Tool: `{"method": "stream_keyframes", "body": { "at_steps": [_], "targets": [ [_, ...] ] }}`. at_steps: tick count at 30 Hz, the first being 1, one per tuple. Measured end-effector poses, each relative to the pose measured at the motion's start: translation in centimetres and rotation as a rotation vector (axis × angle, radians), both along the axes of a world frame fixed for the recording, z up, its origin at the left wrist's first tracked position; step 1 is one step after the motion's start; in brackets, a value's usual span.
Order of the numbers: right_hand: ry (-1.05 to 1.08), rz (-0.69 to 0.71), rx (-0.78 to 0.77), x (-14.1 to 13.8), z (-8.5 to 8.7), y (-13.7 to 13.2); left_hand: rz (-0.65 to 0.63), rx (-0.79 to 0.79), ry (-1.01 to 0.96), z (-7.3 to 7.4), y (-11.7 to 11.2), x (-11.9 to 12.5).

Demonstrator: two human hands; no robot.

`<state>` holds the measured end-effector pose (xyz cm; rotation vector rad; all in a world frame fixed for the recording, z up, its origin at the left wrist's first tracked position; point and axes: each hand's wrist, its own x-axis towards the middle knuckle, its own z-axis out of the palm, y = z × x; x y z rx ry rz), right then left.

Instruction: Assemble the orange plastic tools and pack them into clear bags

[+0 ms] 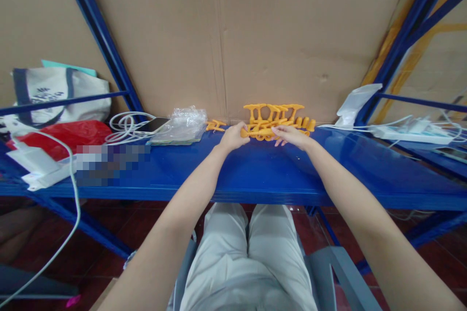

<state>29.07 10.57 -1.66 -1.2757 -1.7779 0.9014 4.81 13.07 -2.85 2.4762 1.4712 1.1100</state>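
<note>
- My left hand [233,137] curls closed round one end of an orange plastic piece [256,132], far back on the blue shelf [255,175].
- My right hand [291,135] covers its other end; whether it grips, I cannot tell.
- The orange pile [274,112] behind runs together.

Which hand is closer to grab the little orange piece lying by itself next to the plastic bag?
Left, probably. The left hand is right beside the lone orange piece; the right hand sits past the orange pile.

Left hand [233,137] and right hand [292,136] hold an orange piece [260,132].
</note>
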Motion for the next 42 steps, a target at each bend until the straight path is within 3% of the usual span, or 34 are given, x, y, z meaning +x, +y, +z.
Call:
{"method": "stream_keyframes", "body": {
  "at_steps": [7,15,32,38,42],
  "targets": [
    [0.06,0.005,0.047,0.4,-0.5,0.7,-0.005,-0.004,-0.005,0.0,0.0,-0.1],
    [0.047,0.054,-0.006,0.2,0.1,0.1,-0.011,0.031,-0.005,0.3,-0.2,0.0],
    [-0.002,-0.089,-0.103,-0.9,0.3,-0.4,-0.01,0.053,0.015,0.1,0.0,0.1],
    [0.031,0.089,-0.044,-0.2,0.1,-0.3,-0.002,0.053,0.01,0.1,0.0,0.0],
    [0.007,0.107,-0.012,-0.4,0.1,-0.3,-0.008,0.042,-0.009,0.3,-0.1,0.0]
  ]
}}
